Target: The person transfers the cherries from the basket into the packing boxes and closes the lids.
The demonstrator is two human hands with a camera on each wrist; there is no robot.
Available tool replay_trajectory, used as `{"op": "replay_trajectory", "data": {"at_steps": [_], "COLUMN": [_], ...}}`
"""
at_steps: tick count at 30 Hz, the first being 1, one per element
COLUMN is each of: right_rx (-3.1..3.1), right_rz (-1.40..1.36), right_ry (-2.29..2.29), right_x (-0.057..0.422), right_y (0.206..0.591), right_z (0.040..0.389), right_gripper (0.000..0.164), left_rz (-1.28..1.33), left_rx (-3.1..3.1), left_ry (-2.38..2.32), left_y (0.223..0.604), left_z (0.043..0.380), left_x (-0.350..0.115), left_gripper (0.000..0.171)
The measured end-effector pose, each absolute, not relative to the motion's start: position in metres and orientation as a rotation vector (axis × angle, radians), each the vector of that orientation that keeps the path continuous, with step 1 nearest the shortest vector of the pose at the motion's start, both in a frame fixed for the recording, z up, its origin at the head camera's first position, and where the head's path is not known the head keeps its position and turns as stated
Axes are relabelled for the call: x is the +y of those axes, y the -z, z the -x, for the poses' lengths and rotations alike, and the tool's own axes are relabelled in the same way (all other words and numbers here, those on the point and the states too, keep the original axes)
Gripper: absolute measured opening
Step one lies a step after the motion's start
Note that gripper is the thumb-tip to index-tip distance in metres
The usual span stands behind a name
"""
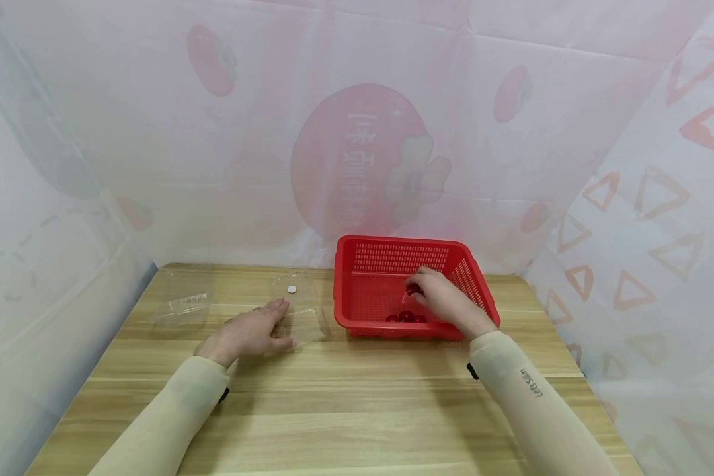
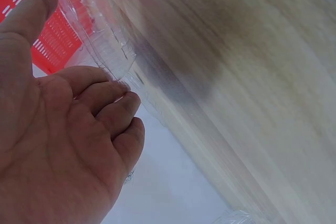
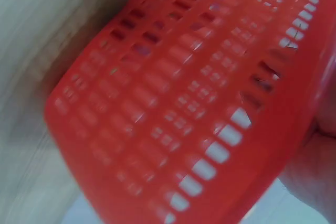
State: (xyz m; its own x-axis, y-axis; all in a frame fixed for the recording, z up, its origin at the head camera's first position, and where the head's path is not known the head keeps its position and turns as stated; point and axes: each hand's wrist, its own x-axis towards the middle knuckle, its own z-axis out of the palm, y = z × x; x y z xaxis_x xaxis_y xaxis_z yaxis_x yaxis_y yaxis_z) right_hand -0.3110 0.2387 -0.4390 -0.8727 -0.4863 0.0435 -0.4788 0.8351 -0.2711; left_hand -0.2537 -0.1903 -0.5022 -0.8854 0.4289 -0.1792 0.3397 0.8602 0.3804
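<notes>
Some round dark-red fruit [image 1: 413, 289], right hand [image 1: 442, 296] pinching it; relaxed left hand [image 1: 248, 332] touches a clear plastic box [image 1: 307, 324] nearer the bench's [image 1: 345, 413] left edge.

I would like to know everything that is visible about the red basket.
The basket is red, seemingly plastic, and roughly rectangular, with rounded corners and a solid rim. Slots pierce its walls. It stands upright on the wooden table, near the far edge. Dark red round fruits lie inside, towards the front. The right hand reaches in over the rim; whether it touches the basket is not clear.
</notes>
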Motion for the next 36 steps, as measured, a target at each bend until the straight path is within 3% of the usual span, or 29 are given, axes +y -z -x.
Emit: {"op": "replay_trajectory", "data": {"at_steps": [36], "right_rx": [3.030], "right_rz": [1.049], "right_ry": [0.763], "right_x": [0.118], "right_y": [0.435], "right_z": [0.278], "right_gripper": [0.032], "left_rz": [-0.592], "left_rx": [2.788], "left_ry": [-0.481], "left_y": [0.503], "left_z": [0.255], "left_x": [-0.191], "left_gripper": [0.103]}}
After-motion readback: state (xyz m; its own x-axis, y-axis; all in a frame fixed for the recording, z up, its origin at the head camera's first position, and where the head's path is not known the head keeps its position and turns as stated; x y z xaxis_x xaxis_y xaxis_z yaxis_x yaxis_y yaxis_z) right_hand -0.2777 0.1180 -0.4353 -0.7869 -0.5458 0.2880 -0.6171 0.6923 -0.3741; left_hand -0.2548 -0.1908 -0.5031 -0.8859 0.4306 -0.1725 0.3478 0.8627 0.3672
